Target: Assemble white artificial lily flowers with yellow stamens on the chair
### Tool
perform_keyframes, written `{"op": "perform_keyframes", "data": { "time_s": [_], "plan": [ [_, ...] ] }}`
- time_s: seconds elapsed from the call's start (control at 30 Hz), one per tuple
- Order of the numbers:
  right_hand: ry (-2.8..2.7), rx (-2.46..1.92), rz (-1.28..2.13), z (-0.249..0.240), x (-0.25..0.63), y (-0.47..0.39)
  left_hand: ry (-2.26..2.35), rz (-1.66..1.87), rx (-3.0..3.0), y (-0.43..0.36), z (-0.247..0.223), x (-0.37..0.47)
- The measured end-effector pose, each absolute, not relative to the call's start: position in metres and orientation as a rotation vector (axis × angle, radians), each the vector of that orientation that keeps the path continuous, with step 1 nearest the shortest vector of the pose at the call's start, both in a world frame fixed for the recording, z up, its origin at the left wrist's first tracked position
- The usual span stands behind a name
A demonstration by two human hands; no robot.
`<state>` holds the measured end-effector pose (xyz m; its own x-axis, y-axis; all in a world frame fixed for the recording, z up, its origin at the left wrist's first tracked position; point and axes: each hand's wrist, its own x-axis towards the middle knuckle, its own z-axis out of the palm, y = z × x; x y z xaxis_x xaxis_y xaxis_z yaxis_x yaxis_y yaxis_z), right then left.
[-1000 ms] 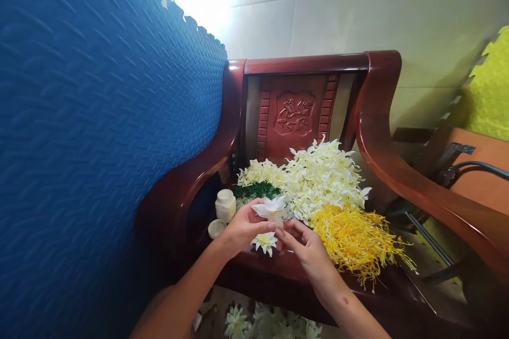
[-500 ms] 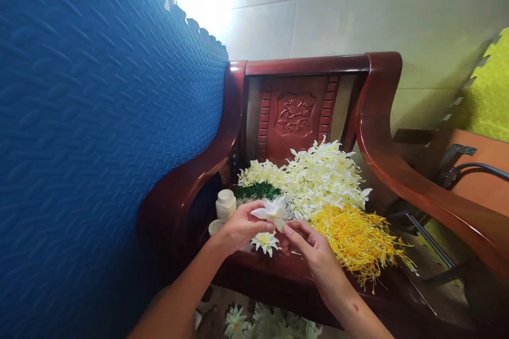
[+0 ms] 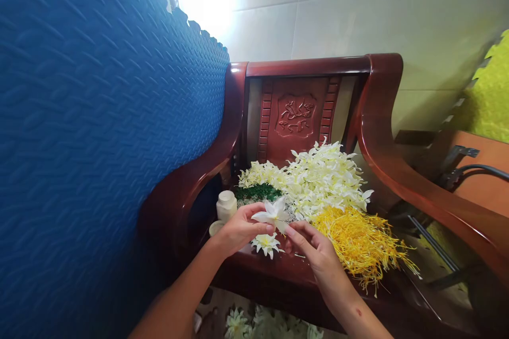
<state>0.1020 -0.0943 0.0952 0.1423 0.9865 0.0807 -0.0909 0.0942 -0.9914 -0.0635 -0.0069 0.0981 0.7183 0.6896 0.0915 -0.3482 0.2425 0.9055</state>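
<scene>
Between both hands, above the seat of a dark red wooden chair, is a white artificial flower [image 3: 273, 213]. My left hand [image 3: 244, 226] pinches it from the left, thumb below the petals. On the right, my right hand [image 3: 308, 243] has thumb and forefinger closed on the flower's lower right petal. Below them a second white flower [image 3: 265, 244] with a yellowish centre lies on the seat. Close to my right hand spreads a heap of yellow stamens [image 3: 358, 243]. Behind it rises a large pile of white petal pieces [image 3: 324, 180].
A white jar [image 3: 226, 205] stands left on the seat, its lid-like round piece [image 3: 216, 228] beside it. Dark green pieces [image 3: 259, 191] lie at the back. Blue foam matting [image 3: 119, 143] walls the left side. More white flowers [image 3: 237, 323] are below the chair [image 3: 377, 116].
Almost nothing differs. The whole view has shifted very slightly, and both hands keep their hold on the white flower.
</scene>
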Motion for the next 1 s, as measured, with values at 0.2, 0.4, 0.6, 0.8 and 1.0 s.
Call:
{"op": "perform_keyframes", "data": {
  "time_s": [0.2,0.4,0.6,0.8,1.0],
  "plan": [
    [-1.164,-1.242,0.977,0.094,0.102,-0.096,0.343,0.730,1.090,-0.008,0.101,-0.064],
    [-1.026,-1.238,0.852,0.097,0.105,-0.091,0.333,0.643,1.098,-0.012,0.105,-0.065],
    [-0.934,-1.182,0.923,0.091,0.104,-0.085,0.252,0.657,0.986,-0.015,0.103,-0.061],
    [-0.737,-1.130,0.863,0.090,0.118,-0.070,0.420,0.818,1.135,-0.008,0.090,-0.051],
    [-1.157,-1.686,0.314,0.057,0.185,-0.015,0.594,1.018,1.166,0.003,0.082,-0.047]
  ]
}}
